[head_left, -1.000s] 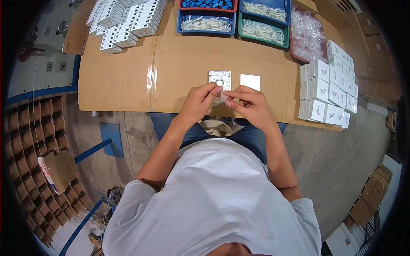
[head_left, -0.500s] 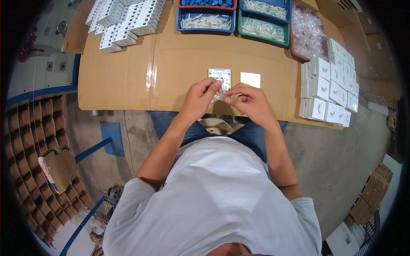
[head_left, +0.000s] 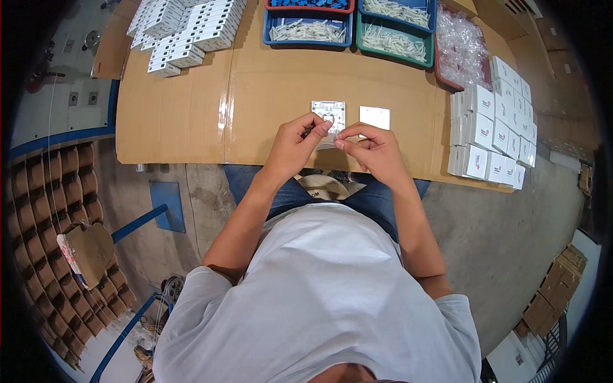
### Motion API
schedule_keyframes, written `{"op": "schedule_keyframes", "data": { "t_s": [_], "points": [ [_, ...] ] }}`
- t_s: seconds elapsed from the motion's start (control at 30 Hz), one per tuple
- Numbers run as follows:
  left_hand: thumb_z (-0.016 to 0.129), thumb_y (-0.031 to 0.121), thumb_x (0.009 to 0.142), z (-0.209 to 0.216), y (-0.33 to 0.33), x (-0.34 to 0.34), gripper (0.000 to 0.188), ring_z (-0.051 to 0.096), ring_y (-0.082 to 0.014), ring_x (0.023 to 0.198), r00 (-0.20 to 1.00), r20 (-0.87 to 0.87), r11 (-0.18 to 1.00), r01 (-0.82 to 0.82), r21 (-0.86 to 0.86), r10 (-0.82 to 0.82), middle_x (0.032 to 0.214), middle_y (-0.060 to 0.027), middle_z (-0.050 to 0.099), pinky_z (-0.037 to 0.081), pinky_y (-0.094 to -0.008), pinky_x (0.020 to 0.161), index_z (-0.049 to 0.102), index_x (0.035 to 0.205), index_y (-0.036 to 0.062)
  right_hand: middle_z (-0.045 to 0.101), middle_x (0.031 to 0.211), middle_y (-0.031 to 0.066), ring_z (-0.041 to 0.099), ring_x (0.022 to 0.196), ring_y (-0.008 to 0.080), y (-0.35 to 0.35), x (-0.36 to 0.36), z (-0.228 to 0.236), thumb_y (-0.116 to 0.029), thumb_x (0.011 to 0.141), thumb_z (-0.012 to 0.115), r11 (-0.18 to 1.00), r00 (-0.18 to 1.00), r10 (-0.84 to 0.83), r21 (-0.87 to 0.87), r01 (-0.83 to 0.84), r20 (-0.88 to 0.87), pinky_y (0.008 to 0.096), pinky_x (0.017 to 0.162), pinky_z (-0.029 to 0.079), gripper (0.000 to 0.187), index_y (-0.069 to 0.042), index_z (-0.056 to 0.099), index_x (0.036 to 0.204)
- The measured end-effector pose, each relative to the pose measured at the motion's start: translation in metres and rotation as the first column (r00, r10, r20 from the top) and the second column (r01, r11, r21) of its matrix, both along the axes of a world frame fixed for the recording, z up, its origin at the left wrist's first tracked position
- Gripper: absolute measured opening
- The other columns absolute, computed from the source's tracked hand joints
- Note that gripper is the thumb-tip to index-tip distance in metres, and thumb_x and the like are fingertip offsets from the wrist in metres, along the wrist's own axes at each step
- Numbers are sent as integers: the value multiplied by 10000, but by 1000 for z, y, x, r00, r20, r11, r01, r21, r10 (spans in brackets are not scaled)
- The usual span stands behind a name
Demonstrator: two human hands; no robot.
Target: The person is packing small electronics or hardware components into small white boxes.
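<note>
My left hand (head_left: 295, 142) and my right hand (head_left: 375, 150) meet just over the near edge of the cardboard-covered table. Between them is a small clear plastic bag (head_left: 325, 142), pinched by the fingertips of both hands. Its contents, if any, are too small to make out. Right behind my left fingertips lies a white square plastic frame (head_left: 329, 107) with moulded details, partly covered by the fingers. A flat white square plate (head_left: 375, 117) rests on the table beyond my right hand, its lower edge partly hidden by that hand.
Stacked white units (head_left: 198, 35) fill the far left. A blue tray (head_left: 307, 43) and a green tray (head_left: 393, 56) hold pale slim parts; a red tray (head_left: 444, 80) holds clear bags. White boxes (head_left: 485, 137) are stacked along the table's right side.
The clear bag has shifted and shows less below my fingers. My right hand has turned slightly, its fingers still pinching. The frame and plate stay in place.
</note>
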State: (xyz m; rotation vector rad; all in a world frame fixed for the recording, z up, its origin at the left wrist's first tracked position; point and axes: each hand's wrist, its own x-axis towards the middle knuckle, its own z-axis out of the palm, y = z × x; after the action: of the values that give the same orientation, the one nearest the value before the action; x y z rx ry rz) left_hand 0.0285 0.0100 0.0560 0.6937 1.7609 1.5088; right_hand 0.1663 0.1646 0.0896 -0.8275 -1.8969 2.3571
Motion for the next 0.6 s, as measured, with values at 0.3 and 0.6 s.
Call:
{"op": "schedule_keyframes", "data": {
  "t_s": [0.3, 0.6],
  "points": [
    [662, 234, 1011, -19, -3, -15, 235, 510, -75, 686, 978, -191, 989, 61, -133, -86, 741, -44, 617, 418, -248, 613, 673, 953, 6, 638, 820, -37, 352, 587, 19, -3, 1, -3, -81, 892, 762, 947, 992, 113, 308, -91, -54, 217, 516, 301, 286, -101, 770, 1177],
    [808, 357, 831, 22, 1, -9, 379, 668, -258, 982, 726, -682, 992, 122, 6, -85, 990, -81, 731, 402, -389, 996, 730, 1094, 95, 689, 907, 48, 573, 726, 77, 5, 4, -8, -20, 960, 623, 942, 989, 109, 328, -69, -104, 234, 635, 451, 237, -32, 746, 1162]
  ]
}}
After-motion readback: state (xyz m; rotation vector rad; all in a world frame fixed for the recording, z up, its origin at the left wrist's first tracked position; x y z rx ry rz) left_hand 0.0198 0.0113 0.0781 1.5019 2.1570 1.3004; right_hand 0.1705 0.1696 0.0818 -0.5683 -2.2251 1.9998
